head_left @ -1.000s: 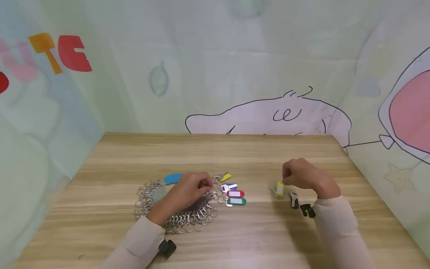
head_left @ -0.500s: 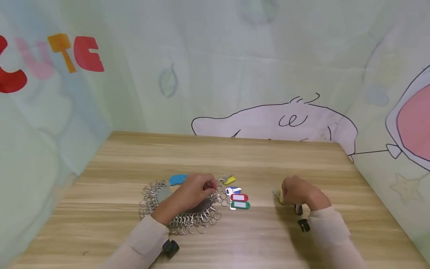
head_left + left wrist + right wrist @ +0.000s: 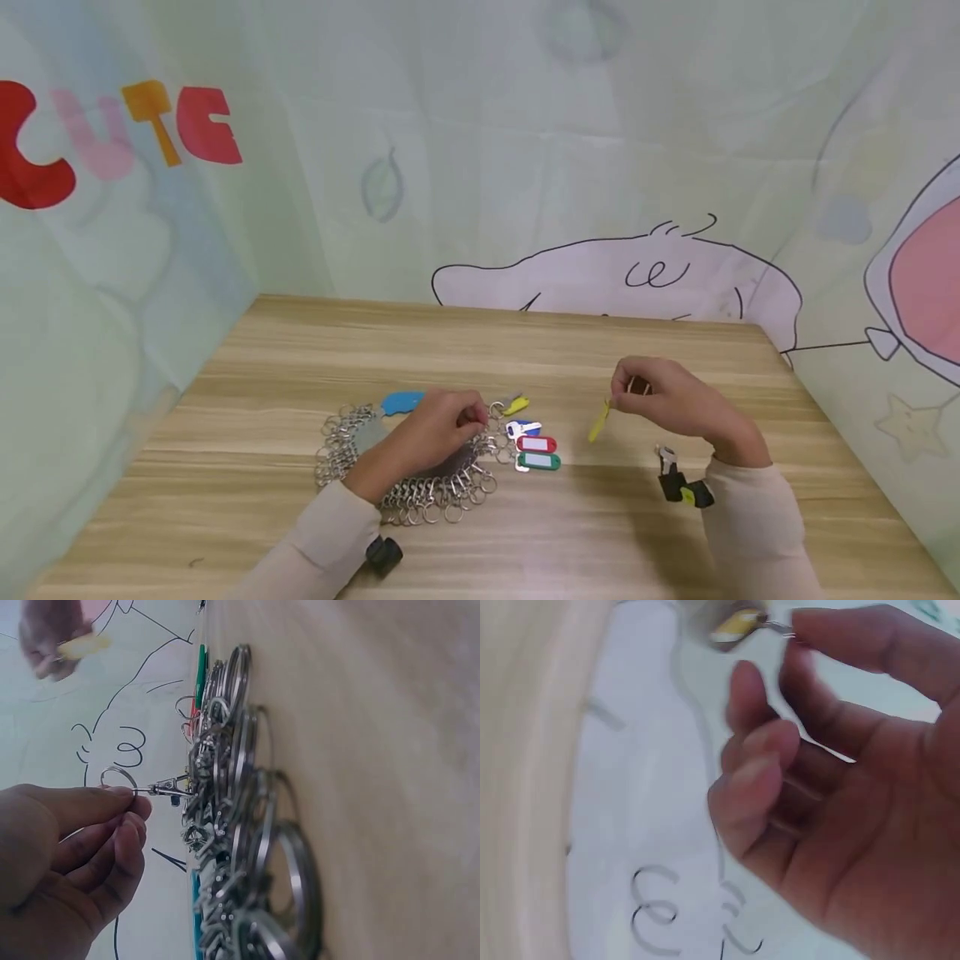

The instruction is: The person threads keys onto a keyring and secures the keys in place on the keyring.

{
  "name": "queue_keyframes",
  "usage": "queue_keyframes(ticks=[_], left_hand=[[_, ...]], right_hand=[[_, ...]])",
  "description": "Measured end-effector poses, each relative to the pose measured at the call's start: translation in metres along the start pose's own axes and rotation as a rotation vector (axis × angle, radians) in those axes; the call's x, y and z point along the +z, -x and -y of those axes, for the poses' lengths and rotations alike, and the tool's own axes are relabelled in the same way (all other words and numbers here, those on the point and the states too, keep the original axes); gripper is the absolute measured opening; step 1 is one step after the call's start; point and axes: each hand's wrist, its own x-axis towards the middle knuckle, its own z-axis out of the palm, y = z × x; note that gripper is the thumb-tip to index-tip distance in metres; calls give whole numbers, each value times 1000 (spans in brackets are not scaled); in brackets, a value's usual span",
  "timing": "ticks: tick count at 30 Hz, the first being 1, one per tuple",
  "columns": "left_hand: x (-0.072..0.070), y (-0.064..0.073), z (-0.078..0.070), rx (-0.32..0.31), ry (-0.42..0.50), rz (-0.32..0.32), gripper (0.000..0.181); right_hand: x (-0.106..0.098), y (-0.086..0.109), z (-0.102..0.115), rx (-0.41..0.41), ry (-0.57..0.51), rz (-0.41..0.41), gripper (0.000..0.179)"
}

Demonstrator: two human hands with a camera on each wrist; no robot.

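Observation:
My left hand (image 3: pixel 435 429) is over a grey disc (image 3: pixel 367 435) edged with many metal rings and clasps (image 3: pixel 431 496). Its thumb and fingertips pinch one split key ring (image 3: pixel 118 775), which joins a small clasp in the left wrist view. On the right, my right hand (image 3: pixel 675 400) is raised above the table, pinching the metal end of a yellow key tag (image 3: pixel 599 422) that dangles below the fingertips. Blurred in the right wrist view, the yellow tag (image 3: pixel 737 626) hangs beyond thumb and forefinger; whether ring or key is pinched I cannot tell.
At the disc's right edge lie a red tag (image 3: pixel 536 444), a green tag (image 3: pixel 538 461), a silver key (image 3: pixel 522 430) over a blue tag and another yellow tag (image 3: pixel 516 406). A blue piece (image 3: pixel 401 403) sticks out behind. A key (image 3: pixel 667 458) lies near the right wrist strap.
My right hand reached down to the yellow key tag on the table, took hold of it and has lifted it, moving slightly left. The left hand keeps its pinch on the ring.

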Motion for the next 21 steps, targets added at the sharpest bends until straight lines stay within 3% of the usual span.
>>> queue_keyframes(ticks=[4,8,10,13,15,17,19,21], left_hand=[[1,-1,-2,-11,-10,-2,11],[2,-1,-2,-10,-18,-4,10],[2,0,-3,-8,-17,-2,9],[2,0,-3,-14,-14,5,9],[2,0,-3,-15,-15,7,9],[2,0,-2,-13,-15,10,9],[2,0,-2,-9,-15,11,9],[1,0,-2,-12,-14,13,9]], right_hand=[[-4,-3,19,-49,-282,-144,11],[-5,-11,35,-202,-725,-288,11],[-4,-17,40,-279,-948,-309,16],[-3,-24,42,-262,-1190,-322,22],[-2,-28,40,-206,-1250,-324,23],[0,-31,35,-146,-1236,-340,21],[4,-35,29,-94,-1133,-359,17],[11,-39,22,-31,-957,-367,14]])
